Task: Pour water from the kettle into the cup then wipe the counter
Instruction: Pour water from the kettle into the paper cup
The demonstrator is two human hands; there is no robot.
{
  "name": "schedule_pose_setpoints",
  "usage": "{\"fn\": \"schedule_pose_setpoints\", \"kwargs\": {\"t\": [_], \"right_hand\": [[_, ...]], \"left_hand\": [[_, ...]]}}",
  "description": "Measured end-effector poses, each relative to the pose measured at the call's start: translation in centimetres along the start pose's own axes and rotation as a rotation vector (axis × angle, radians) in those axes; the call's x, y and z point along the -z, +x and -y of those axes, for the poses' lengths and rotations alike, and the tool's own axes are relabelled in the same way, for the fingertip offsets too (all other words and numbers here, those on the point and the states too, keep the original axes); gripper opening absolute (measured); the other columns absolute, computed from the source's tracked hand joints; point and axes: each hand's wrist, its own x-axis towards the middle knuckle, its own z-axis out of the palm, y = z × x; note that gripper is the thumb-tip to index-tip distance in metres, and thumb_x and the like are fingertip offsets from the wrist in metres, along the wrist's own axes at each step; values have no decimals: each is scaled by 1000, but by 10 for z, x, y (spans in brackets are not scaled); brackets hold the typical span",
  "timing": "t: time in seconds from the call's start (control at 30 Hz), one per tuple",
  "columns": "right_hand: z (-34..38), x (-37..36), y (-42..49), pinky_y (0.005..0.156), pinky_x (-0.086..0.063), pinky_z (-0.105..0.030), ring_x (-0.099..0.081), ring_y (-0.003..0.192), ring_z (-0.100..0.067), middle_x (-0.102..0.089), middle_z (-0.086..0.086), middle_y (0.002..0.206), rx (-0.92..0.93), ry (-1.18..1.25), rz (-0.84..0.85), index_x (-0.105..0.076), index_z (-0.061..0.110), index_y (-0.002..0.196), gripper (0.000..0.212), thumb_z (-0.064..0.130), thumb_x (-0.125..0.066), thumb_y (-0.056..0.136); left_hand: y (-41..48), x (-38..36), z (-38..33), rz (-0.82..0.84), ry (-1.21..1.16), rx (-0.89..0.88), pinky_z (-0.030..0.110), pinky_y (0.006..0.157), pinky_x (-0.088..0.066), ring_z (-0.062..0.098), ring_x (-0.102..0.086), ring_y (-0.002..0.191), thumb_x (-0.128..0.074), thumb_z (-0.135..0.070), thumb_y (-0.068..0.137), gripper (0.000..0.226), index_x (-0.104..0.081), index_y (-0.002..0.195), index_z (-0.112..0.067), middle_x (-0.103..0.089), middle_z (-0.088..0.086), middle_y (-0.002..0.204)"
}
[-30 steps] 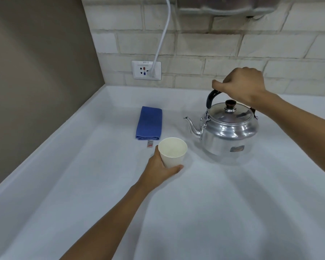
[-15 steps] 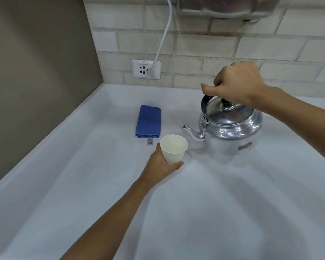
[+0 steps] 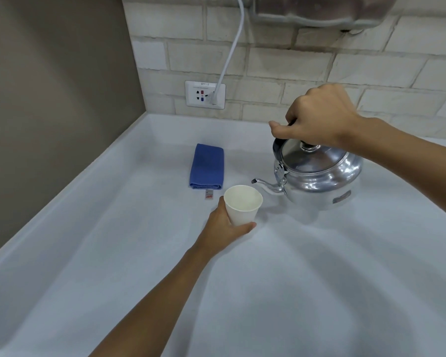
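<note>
My left forearm ran up from the bottom edge of the frame across the pale, smooth white counter [image 3: 319,292] to my left hand [image 3: 223,228], just below the centre. Its fingers and thumb were wrapped around the lower part of a small white paper cup [image 3: 243,204], the thumb tip showing at the cup's lower right side. The cup stood upright with its open mouth toward me; whether it held any water I could not tell — the inside looked plain white.

Just to the right of the cup, and a little higher in the frame, was the shiny round metal kettle [image 3: 319,176], tipped toward the cup. Its thin curved spout [image 3: 265,185] pointed left, the tip just above and to the right of the cup's rim, not touching it. No stream showed at the spout. My right hand [image 3: 317,117] came in from the right edge, fingers closed tight over the kettle's black handle, thumb stretched out to the left along it.

Left of the kettle and just beyond the cup lay a folded blue cloth [image 3: 207,167], flat on the counter, with a small white and red tag [image 3: 209,195] at its near edge.

Farther back, in the upper middle of the frame, a white wall socket [image 3: 205,94] sat in the pale brick wall [image 3: 307,65] — a white cable [image 3: 232,45] plugged into it and rising out of the top edge.
</note>
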Motion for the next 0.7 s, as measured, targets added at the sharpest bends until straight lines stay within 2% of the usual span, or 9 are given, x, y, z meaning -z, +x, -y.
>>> {"fn": "schedule_pose_setpoints", "kwargs": {"t": [0.07,0.13,0.3,0.47,0.7], "right_hand": [[2,2,0,47,-13,-22,-21,38,-21,-21,-2,34,5,-7,9,-44,7,41,55,45,-49,80],[3,4,0,48,-13,-22,-22,39,-22,-22,-2,34,6,-15,15,-45,6,41,55,45,-49,80],[5,8,0,48,-12,-22,-18,38,-20,-22,-3,34,21,-41,21,-42,7,42,54,44,-49,80],[9,13,1,49,-11,-22,-13,38,-18,-17,-2,35,40,-56,16,-36,8,41,54,42,-51,81],[11,16,2,48,-13,-22,-15,38,-19,-20,-4,35,57,-73,22,-32,9,40,56,43,-49,81]], "left_hand": [[0,0,0,-1,0,-3,3,69,-39,8,-51,105,-81,-41,63,82,-36,130,-27,-53,-10,120],[-1,0,-1,-1,-2,-7,5,73,-38,9,-51,107,-81,-40,63,82,-36,131,-26,-53,-7,123],[-1,0,-3,16,-6,3,21,85,-40,13,-50,112,-80,-39,65,84,-33,133,-24,-52,-3,129],[-1,0,-3,21,-5,5,21,84,-41,12,-49,111,-80,-41,65,84,-33,133,-26,-51,-3,129],[-1,0,-2,16,-21,-6,17,82,-40,12,-51,110,-80,-43,62,84,-35,131,-29,-53,-6,127]]}}
